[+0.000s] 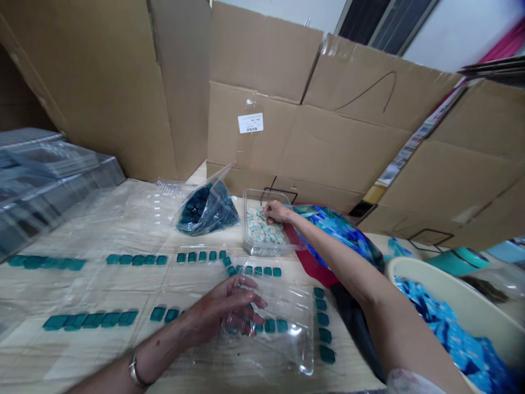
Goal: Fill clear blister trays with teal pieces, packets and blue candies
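Observation:
My left hand (233, 303), a bracelet on its wrist, has curled fingers at the left side of a clear plastic box (301, 306) and appears to grip it. Teal square pieces show through the box. Further back, my right hand (278, 212) reaches into a clear tub (266, 250) of small pale, pink and green flakes (262, 230). Its fingers are pinched together among them; whatever lies between the fingertips is hidden. Left of the tub stands an open clear bag (209, 210) filled with dark teal pieces.
Teal pieces (91, 320) lie in short rows on clear plastic across the table. Clear plastic boxes (53, 164) are stacked at left. Cardboard (262, 142) walls the back. A cream basin (397, 265) with blue packets (447, 323) and a blue patterned bag (336, 230) sit at right.

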The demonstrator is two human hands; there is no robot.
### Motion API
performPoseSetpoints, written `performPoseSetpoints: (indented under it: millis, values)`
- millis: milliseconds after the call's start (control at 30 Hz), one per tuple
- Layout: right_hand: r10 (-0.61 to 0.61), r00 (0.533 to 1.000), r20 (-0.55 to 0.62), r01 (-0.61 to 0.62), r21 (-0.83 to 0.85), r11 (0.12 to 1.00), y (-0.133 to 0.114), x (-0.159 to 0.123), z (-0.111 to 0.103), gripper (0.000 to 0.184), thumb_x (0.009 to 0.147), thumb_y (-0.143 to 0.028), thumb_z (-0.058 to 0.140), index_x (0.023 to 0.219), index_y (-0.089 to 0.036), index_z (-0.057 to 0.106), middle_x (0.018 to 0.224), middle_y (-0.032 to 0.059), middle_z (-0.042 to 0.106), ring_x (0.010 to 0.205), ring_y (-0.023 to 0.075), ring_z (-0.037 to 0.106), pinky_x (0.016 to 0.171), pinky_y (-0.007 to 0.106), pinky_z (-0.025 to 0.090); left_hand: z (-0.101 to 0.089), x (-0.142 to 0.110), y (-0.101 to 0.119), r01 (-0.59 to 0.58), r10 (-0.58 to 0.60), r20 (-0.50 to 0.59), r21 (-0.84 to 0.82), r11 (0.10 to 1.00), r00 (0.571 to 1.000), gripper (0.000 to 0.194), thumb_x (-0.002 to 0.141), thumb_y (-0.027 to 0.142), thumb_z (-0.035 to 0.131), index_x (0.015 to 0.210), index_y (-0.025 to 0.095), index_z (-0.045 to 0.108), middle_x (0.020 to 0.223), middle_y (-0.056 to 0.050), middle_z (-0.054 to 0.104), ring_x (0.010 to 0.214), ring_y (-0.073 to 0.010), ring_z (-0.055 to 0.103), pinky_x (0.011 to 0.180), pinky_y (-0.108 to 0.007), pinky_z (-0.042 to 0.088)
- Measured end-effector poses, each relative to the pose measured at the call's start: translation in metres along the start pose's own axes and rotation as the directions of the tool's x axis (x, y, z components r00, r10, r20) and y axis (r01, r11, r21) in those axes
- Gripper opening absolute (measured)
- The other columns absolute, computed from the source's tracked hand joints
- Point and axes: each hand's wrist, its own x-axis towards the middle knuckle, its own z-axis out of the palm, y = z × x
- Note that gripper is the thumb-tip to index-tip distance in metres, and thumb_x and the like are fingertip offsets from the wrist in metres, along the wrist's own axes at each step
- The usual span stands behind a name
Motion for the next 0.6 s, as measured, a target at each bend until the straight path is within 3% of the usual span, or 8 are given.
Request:
performPoseSetpoints:
  millis: [167, 367, 600]
  values:
    - [0.003, 1.000, -0.025, -0.004, -0.064, 0.998, -0.007, -0.009, -0.003, 0.003, 0.077, -0.014, 0.056, 0.075, -0.013, 0.058, 0.049, -0.0032, 0.057, 0.043, 0.0066, 0.053, 0.042, 0.013, 0.037, 0.000, 0.000, 0.000, 0.004, -0.004, -0.002, 0.002, 1.000, 1.000, 0.030, 0.080, 0.030, 0.056, 0.104, 0.017, 0.044, 0.100, -0.011, 0.059, 0.080, -0.0220, 0.064, 0.063, -0.033, 0.050]
    - [-0.035, 0.996, -0.076, 0.015, -0.243, 0.970, -0.012, -0.016, -0.011, 0.010, 0.068, -0.009, 0.062, 0.076, -0.014, 0.061, 0.063, -0.0001, 0.064, 0.058, 0.0098, 0.058, 0.051, 0.015, 0.039, -0.001, 0.000, -0.001, 0.006, -0.006, 0.003, 0.008, 1.000, 1.000, 0.028, 0.081, 0.030, 0.056, 0.104, 0.018, 0.045, 0.101, -0.010, 0.059, 0.082, -0.0227, 0.064, 0.063, -0.033, 0.050]
    - [-0.121, 0.992, -0.034, 0.095, -0.430, 0.898, -0.020, -0.022, 0.004, 0.014, 0.068, -0.007, 0.057, 0.079, -0.014, 0.062, 0.085, 0.0062, 0.066, 0.081, 0.0157, 0.058, 0.067, 0.019, 0.038, 0.000, 0.000, 0.000, 0.003, -0.002, -0.004, 0.013, 1.000, 1.000, 0.028, 0.081, 0.030, 0.055, 0.104, 0.018, 0.045, 0.100, -0.010, 0.059, 0.081, -0.0218, 0.064, 0.064, -0.032, 0.050]
